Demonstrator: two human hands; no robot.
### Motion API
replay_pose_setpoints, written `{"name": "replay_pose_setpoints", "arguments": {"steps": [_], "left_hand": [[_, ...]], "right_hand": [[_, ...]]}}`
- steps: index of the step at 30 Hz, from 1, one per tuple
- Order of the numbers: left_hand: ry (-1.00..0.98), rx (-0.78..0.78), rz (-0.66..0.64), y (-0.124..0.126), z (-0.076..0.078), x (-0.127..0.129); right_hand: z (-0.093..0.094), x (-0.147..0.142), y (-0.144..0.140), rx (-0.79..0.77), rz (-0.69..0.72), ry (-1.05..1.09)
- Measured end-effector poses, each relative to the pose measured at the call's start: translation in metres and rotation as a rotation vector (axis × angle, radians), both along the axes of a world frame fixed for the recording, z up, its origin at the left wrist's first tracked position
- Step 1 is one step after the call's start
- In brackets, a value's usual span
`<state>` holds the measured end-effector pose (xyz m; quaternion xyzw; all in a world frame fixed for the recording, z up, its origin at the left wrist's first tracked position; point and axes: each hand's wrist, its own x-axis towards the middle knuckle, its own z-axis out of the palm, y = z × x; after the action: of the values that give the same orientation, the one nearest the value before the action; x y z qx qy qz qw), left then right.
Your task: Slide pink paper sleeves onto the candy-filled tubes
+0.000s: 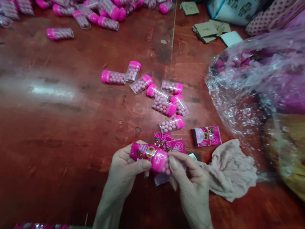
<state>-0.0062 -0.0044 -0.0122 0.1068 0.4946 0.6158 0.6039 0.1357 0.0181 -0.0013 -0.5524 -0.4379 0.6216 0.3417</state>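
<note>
My left hand (124, 168) pinches a pink printed sleeve label (140, 151) between thumb and fingers. My right hand (191, 179) grips a small transparent candy jar (160, 161) with a pink cap and pink balls inside. Cap end to the left, the jar meets the sleeve's right end; how far it sits inside I cannot tell. Beneath and behind the hands lie more pink printed labels (175, 145), partly covered. Just beyond them rests a capped jar (171, 124), one of several lying loosely on the table.
A stack of printed labels (207, 136) and a crumpled beige cloth (231, 171) lie to the right. Plastic bags (253, 100) bulge along the right side. A large heap of jars (99, 3) covers the far left. Cardboard pieces (206, 30) lie at the back of the reddish-brown table (56, 136).
</note>
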Motion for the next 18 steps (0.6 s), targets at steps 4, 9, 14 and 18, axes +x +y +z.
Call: {"name": "replay_pose_setpoints", "arguments": {"steps": [4,9,14,18], "left_hand": [[0.113,0.050,0.305,0.005,-0.002,0.011],[-0.028,0.021,0.295,0.004,0.001,0.022],[-0.131,-0.034,0.133,0.001,0.010,0.035],[-0.151,-0.048,0.178,0.000,0.015,0.044]], "right_hand": [[-0.006,-0.015,-0.005,-0.093,-0.101,0.139],[-0.001,-0.029,-0.006,-0.098,-0.145,0.194],[-0.005,-0.031,-0.014,0.021,-0.157,0.108],[-0.012,-0.028,-0.021,0.240,-0.158,-0.097]]}}
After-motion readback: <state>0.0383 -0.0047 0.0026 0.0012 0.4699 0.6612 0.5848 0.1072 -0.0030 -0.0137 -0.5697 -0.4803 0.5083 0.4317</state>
